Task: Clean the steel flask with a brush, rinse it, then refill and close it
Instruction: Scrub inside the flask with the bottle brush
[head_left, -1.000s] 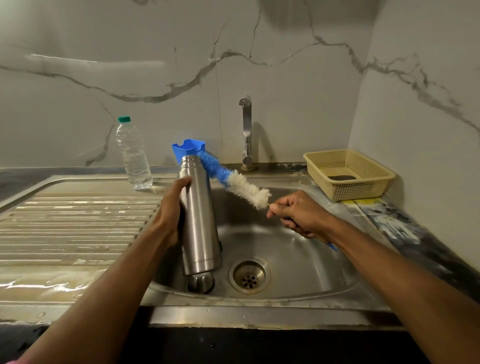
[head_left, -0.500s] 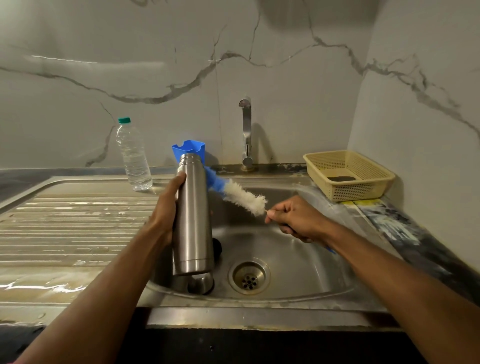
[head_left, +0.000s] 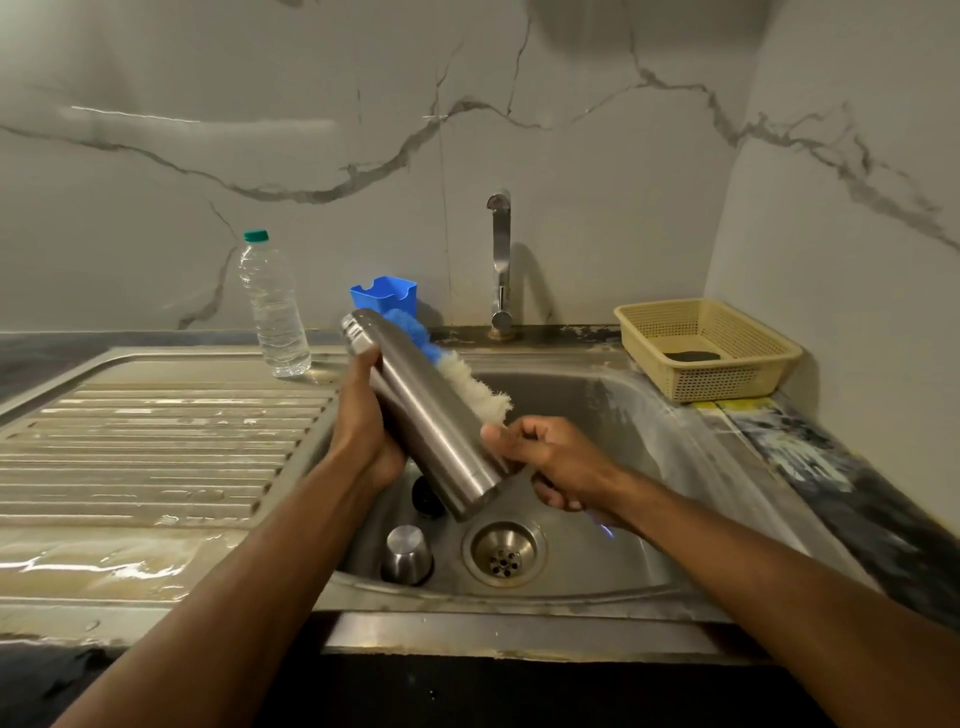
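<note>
Blue holder behind sink; beige basket right.

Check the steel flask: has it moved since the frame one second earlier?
Yes. The steel flask, gripped by the left hand, has tipped from near upright to a slant, its mouth toward the plastic bottle, its base swung right above the drain.

no readable text, label, brand or number anywhere in view, water bottle without legible label, steel flask unmarked
</note>
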